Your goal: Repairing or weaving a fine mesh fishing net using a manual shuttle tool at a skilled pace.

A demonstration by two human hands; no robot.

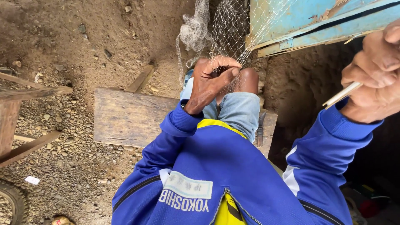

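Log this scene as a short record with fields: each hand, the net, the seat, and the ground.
left hand: pinching the net's mesh at the knee
right hand: raised, gripping a thin pale netting needle
fishing net: fine mesh, hanging from above, bunched at its left
seat: weathered wooden bench
ground: dirt with scattered pebbles
behind: blue painted wooden board
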